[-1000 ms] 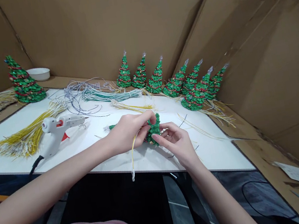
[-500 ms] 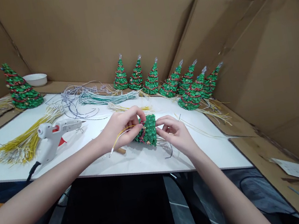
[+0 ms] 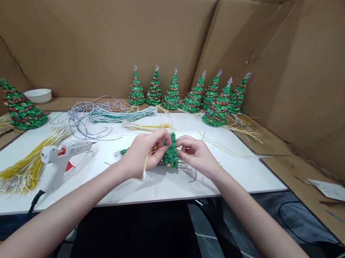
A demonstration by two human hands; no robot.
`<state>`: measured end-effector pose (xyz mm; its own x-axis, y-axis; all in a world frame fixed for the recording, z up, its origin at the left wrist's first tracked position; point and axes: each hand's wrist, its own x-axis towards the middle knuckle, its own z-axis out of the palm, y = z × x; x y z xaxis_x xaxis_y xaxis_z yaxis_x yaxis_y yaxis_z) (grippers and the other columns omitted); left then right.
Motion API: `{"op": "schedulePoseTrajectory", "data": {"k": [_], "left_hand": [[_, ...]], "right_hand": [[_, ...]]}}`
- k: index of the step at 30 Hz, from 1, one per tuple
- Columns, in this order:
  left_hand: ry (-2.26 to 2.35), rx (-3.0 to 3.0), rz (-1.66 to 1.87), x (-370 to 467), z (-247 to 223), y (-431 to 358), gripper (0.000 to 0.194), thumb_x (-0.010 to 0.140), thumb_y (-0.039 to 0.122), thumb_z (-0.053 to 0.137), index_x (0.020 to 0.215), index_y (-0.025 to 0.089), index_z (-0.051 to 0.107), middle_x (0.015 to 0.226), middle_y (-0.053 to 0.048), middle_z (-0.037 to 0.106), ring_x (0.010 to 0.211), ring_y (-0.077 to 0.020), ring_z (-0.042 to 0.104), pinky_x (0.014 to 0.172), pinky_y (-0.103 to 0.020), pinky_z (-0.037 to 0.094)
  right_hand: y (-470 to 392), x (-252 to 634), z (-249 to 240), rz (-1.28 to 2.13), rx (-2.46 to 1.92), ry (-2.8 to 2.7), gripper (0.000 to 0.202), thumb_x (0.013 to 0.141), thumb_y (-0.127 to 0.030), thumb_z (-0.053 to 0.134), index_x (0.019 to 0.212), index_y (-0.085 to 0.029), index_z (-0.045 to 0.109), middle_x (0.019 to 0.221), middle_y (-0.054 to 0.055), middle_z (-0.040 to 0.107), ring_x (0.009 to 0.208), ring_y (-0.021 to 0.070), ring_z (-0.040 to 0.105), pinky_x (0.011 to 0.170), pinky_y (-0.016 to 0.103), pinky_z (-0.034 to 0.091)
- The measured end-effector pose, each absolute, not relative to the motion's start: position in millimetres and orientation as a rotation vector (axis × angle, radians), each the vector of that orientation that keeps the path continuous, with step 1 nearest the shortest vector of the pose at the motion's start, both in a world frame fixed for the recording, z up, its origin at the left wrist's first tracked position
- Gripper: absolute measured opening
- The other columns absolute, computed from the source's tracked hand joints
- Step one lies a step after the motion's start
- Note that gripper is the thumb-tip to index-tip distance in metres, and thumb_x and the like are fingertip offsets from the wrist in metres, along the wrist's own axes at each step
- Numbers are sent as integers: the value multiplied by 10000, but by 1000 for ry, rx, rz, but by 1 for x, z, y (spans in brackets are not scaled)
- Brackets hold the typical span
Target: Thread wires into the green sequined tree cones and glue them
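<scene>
A small beaded Christmas tree (image 3: 172,157), green with red trim, lies on its side on the white tabletop, base toward the right. Its pale tip pokes out left of my left hand (image 3: 150,151), which covers the middle of the tree. Thumb and forefinger of that hand are pinched on a thin yellow wire (image 3: 146,166) with white ends, held against the tree's side. My right hand (image 3: 197,153) is closed at the base, its fingertips gripping the rim. Loose wires show beneath the right fingers; the exact contact there is partly hidden.
A white glue gun (image 3: 55,165) rests at left beside a yellow wire bundle (image 3: 27,163). Behind lie green wires (image 3: 121,114) and tangled purple-grey wires (image 3: 83,112). Several finished trees (image 3: 172,94) line the back right; a larger tree (image 3: 23,107) and white bowl (image 3: 39,96) stand back left.
The view has shifted slightly. My left hand has turned a little over the tree, and the wire's loose ends now hang closer to it. The right hand stays at the base.
</scene>
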<state>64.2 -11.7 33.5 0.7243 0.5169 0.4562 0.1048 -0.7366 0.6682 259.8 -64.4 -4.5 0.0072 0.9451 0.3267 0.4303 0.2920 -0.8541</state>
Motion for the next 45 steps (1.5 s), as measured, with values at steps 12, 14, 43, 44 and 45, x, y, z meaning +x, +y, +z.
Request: {"op": "schedulePoseTrajectory", "data": {"k": [12,14,43,44,45], "left_hand": [[446,2254,985,43,39,-10,44,860,189,533,871,159,563,664,26,557,575,-95,522,540,-201,414],[432,2274,964,46,39,-11,46,856,165,512,852,161,558,670,25,557,584,-93,517,551,-199,412],[190,2749,754,58,26,13,562,816,478,704,1288,200,576,1371,-134,577,1280,-278,497,1078,-431,340],[201,2746,747,57,27,12,556,817,472,704,1287,204,576,1378,-130,573,1285,-276,492,1082,-430,335],[213,2744,739,57,27,12,550,818,465,704,1286,207,576,1384,-127,570,1289,-275,489,1085,-428,330]], "right_hand": [[-66,258,-4,669,-1307,-1678,124,772,-321,632,741,-202,648,878,50,600,691,152,539,584,276,407],[-65,256,-2,694,-1299,-1703,110,781,-300,617,747,-200,648,894,55,600,718,162,551,595,279,418],[-74,263,1,269,-1496,-1686,135,711,-109,577,609,-195,593,758,29,563,573,132,450,539,287,349],[-76,266,2,256,-1515,-1689,137,715,-114,583,605,-194,597,763,33,567,580,135,456,537,286,345],[-78,269,2,243,-1533,-1697,142,716,-116,587,598,-193,600,761,36,569,589,139,465,538,287,343]]}}
